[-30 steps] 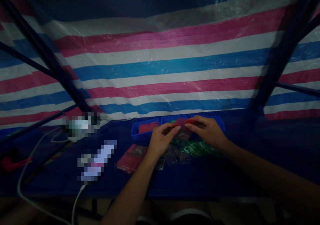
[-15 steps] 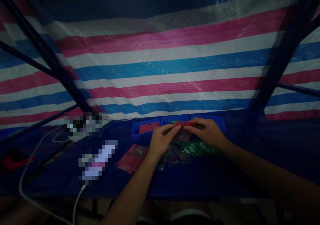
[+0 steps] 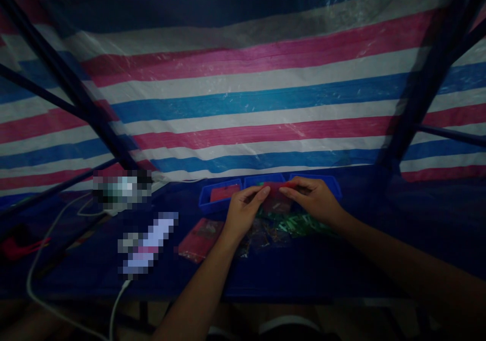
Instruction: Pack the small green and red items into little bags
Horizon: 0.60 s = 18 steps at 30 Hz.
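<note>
A small see-through red plastic bag (image 3: 277, 200) hangs between my two hands, above the table. Thumb and fingers of my left hand (image 3: 245, 207) pinch its upper left edge. My right hand (image 3: 317, 197) grips the upper right edge in the same way. Below the hands lie several small clear packets (image 3: 261, 233) with dark contents that I cannot make out. Green printed packets (image 3: 304, 224) are spread under my right hand. A stack of red plastic bags (image 3: 201, 240) rests left of my left forearm.
Blue trays stand in a row behind the hands; the left tray (image 3: 205, 207) holds red bags (image 3: 225, 193). A blurred-out device (image 3: 150, 245) with a white cable (image 3: 117, 305) lies on the blue table (image 3: 281, 280). Dark metal posts (image 3: 421, 88) frame a striped sheet (image 3: 258, 93).
My left hand has drawn slightly left, so the gap between the hands is wider and more of the red bag's top edge shows. The right hand has hardly moved.
</note>
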Motion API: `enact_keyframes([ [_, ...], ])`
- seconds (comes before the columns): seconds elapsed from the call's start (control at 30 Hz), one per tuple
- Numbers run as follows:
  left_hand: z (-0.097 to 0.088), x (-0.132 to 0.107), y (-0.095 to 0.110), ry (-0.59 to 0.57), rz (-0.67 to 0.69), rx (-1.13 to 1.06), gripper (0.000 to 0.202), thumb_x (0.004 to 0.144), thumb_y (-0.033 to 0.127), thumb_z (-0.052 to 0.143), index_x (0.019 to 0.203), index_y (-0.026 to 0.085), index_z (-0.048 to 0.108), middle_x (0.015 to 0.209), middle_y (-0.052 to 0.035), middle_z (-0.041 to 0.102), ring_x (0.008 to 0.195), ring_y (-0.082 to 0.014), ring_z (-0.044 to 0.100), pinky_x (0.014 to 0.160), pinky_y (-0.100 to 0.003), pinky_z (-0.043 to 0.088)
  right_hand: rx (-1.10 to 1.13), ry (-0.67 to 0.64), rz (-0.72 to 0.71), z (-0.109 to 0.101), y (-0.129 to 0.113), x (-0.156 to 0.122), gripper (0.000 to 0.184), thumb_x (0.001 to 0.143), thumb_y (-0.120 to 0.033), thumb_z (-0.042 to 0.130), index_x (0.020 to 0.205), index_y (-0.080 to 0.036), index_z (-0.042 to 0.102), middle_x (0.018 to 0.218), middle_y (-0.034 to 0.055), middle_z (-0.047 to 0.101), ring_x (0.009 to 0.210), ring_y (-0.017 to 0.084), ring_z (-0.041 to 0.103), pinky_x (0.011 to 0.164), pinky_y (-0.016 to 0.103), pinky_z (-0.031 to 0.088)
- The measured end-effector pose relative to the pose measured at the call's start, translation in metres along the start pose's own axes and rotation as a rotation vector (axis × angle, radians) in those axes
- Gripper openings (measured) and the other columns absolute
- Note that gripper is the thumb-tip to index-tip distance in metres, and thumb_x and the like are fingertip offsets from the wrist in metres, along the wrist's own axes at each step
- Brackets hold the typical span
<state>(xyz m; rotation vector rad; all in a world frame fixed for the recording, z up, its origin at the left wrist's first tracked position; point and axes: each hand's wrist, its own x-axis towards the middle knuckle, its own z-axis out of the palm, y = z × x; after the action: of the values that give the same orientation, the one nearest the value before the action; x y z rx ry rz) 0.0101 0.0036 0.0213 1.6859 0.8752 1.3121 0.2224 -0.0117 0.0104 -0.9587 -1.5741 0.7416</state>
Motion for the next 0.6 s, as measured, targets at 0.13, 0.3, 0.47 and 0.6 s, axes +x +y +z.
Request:
enact_keyframes([
  [0.13, -0.001, -0.002, -0.009, -0.061, -0.052, -0.069, 0.040, 0.086, 0.039, 0.078, 0.119, 0.018, 0.073, 0.107, -0.0085, 0.078, 0.096, -0.0212, 0.073, 0.086, -0.031, 0.057, 0.026, -0.022, 0.026, 0.000, 0.000, 0.001, 0.024, 0.085, -0.044, 0.076, 0.099, -0.024, 0.079, 0.098, 0.0053, 0.079, 0.090, 0.024, 0.073, 0.084, 0.039, 0.059],
  [0.3, -0.002, -0.005, -0.015, -0.108, -0.070, -0.039, 0.042, 0.086, 0.038, 0.077, 0.123, 0.019, 0.069, 0.098, -0.0069, 0.078, 0.090, -0.0199, 0.074, 0.081, -0.029, 0.057, 0.032, -0.083, 0.051, 0.001, 0.001, 0.001, 0.026, 0.082, -0.042, 0.079, 0.101, -0.024, 0.078, 0.102, 0.0050, 0.079, 0.092, 0.024, 0.075, 0.086, 0.039, 0.059],
  [0.47, 0.000, -0.009, -0.009, -0.194, -0.042, -0.022, 0.047, 0.083, 0.035, 0.081, 0.126, 0.020, 0.067, 0.115, -0.0098, 0.076, 0.105, -0.0239, 0.073, 0.095, -0.037, 0.056, 0.027, -0.027, 0.049, 0.000, 0.000, 0.000, 0.024, 0.083, -0.045, 0.078, 0.094, -0.023, 0.079, 0.092, 0.0047, 0.079, 0.083, 0.022, 0.073, 0.075, 0.035, 0.057],
  [0.6, 0.002, -0.012, -0.006, -0.259, -0.045, 0.084, 0.035, 0.085, 0.037, 0.079, 0.113, 0.018, 0.072, 0.111, -0.0094, 0.077, 0.102, -0.0249, 0.073, 0.093, -0.037, 0.056, 0.073, 0.068, 0.049, -0.001, -0.002, 0.002, 0.031, 0.080, -0.049, 0.080, 0.091, -0.021, 0.078, 0.088, 0.0052, 0.079, 0.077, 0.021, 0.071, 0.071, 0.033, 0.056],
])
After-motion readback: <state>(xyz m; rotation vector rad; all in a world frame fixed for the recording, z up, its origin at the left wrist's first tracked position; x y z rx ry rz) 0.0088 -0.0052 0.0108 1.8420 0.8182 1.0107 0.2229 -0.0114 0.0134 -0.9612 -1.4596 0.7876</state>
